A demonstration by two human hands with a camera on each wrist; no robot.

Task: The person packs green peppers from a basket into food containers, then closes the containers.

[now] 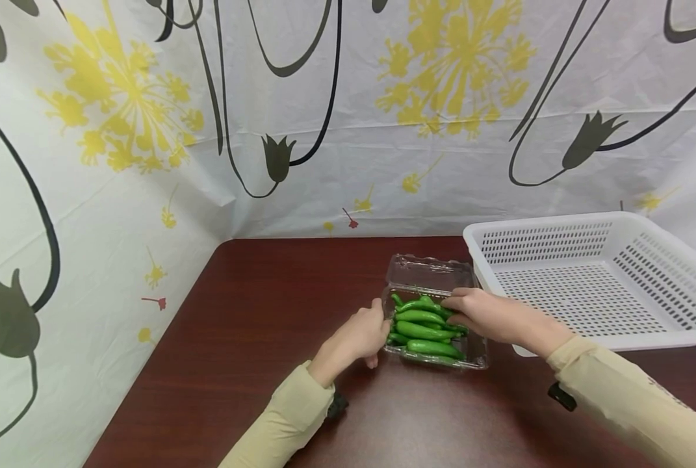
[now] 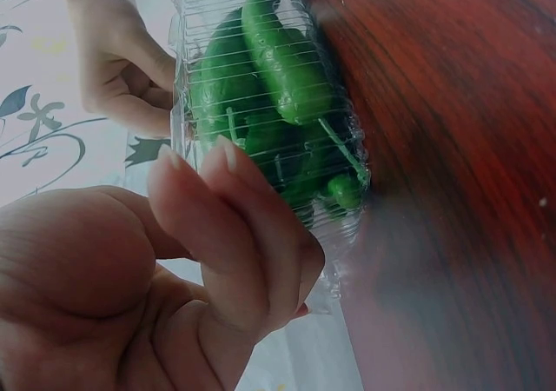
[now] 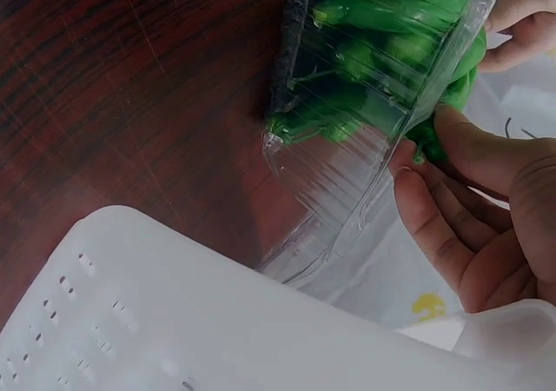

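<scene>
A clear plastic clamshell container (image 1: 476, 356) lies with its lid raised at the back. Inside are several green peppers (image 1: 424, 330), most of them lying crosswise. My left hand (image 1: 356, 335) holds the container's left side, its fingers curled at the wall in the left wrist view. Over the right rear part of the container, my right hand (image 1: 494, 315) pinches a green pepper (image 3: 423, 139) near its stem, between thumb and fingers. Part of that pepper is hidden behind the hand and the container wall.
A white perforated basket (image 1: 564, 292) stands right of the container, close to its lid and the right forearm. Both sit on a dark red wooden table (image 1: 254, 312). A patterned cloth (image 1: 324, 182) hangs behind and to the left.
</scene>
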